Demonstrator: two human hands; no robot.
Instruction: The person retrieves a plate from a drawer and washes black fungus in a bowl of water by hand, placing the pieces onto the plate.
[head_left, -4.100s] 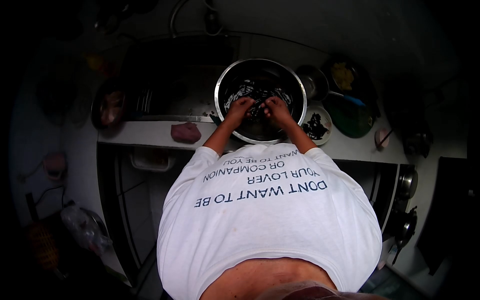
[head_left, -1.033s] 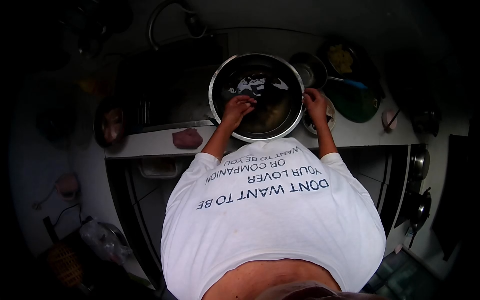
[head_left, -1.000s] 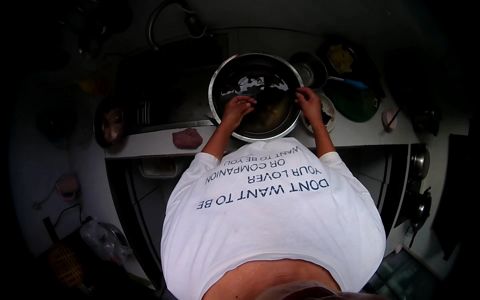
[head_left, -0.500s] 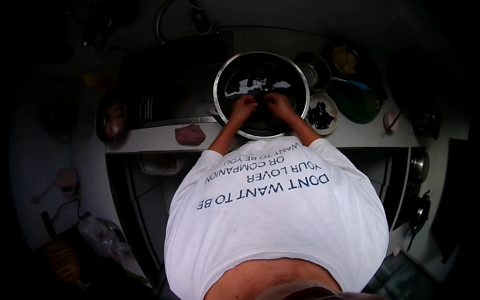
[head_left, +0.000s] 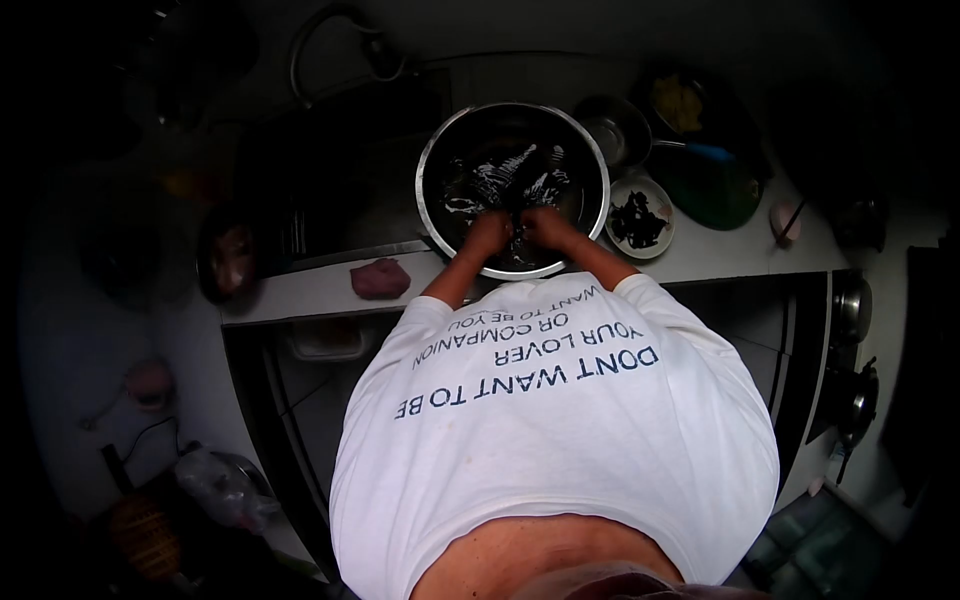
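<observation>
My left hand [head_left: 489, 232] and my right hand [head_left: 544, 228] are close together inside a large metal basin [head_left: 425, 195] of dark liquid with rippled, shiny reflections. Both hands have their fingers curled inward at the near side of the basin. A small dark shape shows between them, too dim to name. To the right of the basin, a white plate [head_left: 668, 235] bears dark, shrivelled pieces [head_left: 638, 220].
A metal saucepan [head_left: 612, 130] with a blue handle [head_left: 708, 151] stands behind the plate. Yellow food [head_left: 677, 103] lies in a dark dish at the back right. A purplish cloth [head_left: 380, 279] rests on the counter's left front edge. A faucet [head_left: 298, 70] rises at the back left.
Both hands have drawn nearer to my body within the basin and closer to each other. The liquid's surface is more rippled. The view has shifted slightly.
</observation>
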